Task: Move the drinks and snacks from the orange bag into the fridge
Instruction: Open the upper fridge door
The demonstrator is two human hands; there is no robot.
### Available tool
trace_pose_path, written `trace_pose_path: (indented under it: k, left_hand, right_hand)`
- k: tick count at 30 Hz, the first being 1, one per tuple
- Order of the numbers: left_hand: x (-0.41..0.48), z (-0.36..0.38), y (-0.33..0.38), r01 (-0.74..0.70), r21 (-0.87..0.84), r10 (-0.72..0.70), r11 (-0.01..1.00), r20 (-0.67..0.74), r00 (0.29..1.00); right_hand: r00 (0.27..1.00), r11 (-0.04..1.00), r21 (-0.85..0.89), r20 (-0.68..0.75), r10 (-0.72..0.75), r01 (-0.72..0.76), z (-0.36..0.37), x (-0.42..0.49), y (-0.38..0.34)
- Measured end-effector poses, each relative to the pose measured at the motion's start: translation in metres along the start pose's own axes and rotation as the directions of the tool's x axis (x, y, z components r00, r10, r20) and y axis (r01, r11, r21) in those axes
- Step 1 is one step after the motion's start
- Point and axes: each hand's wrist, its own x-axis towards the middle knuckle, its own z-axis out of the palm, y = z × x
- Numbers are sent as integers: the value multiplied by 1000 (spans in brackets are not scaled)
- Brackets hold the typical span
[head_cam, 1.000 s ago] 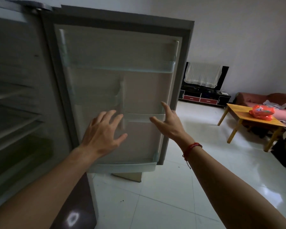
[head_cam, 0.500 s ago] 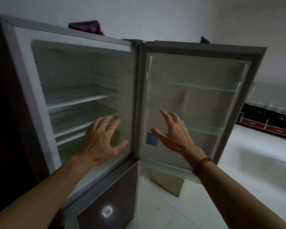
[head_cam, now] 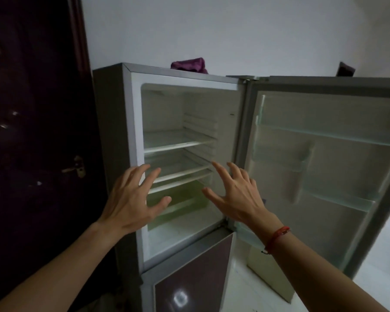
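my view has swung left in the last second: a moment ago i was facing the inside of the open door, with the orange bag on a wooden table well off to my right. now the fridge [head_cam: 109, 131] cavity sits square in front of me and the bag is out of sight altogether. both hands have travelled with the turn and hold nothing. my left hand [head_cam: 131, 199] hovers in front of the left side of the opening, fingers spread wide and loose. my right hand [head_cam: 236, 199], a red cord bracelet [head_cam: 277, 237] at the wrist, is splayed the same way in front of the hinge side. neither touches the cabinet as far as i can tell. i read this as a look at where things will go: the upper door [head_cam: 347, 172] is swung fully open to the right, so the way in is ready, but nothing is inside yet and i would need to go back for the bag. the body is dull grey metal with a thick white seal round the opening. inside are smooth white plastic walls ribbed with runners, flat shelves [head_cam: 176, 145] with pale front edges, and a translucent greenish drawer [head_cam: 182, 192] below. the door carries clear, glassy-looking bins [head_cam: 324, 137]. the lower door [head_cam: 194, 278] is glossy dark maroon and throws back a spot of light. a crumpled purple cloth [head_cam: 188, 65] lies on top.
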Motion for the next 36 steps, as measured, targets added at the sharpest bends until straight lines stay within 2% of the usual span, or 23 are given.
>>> trace_pose_path:
  k: [10,18,28,32,36]
  left_hand:
    - [-2,-3,-3,21,0,-21,1000,-13,1000]
    - [18,18,31,-57,-54,55,997,-22,998]
    - [57,59,119,-219,-221,219,950,-22,975]
    - [69,78,151,-330,-310,339,892,-24,940]
    - [68,89,185,-454,-400,475,796,-54,879]
  right_hand:
    - [999,998,-52,15,-46,47,2,-1,-7]
    - [1000,995,-95,11,26,-25,-15,-13,27]
    - [962,945,-184,-21,272,-272,-48,-64,101]
    - [915,882,-245,-84,395,-403,-65,-96,116]
    - [837,788,-284,-143,529,-547,-81,-142,116]
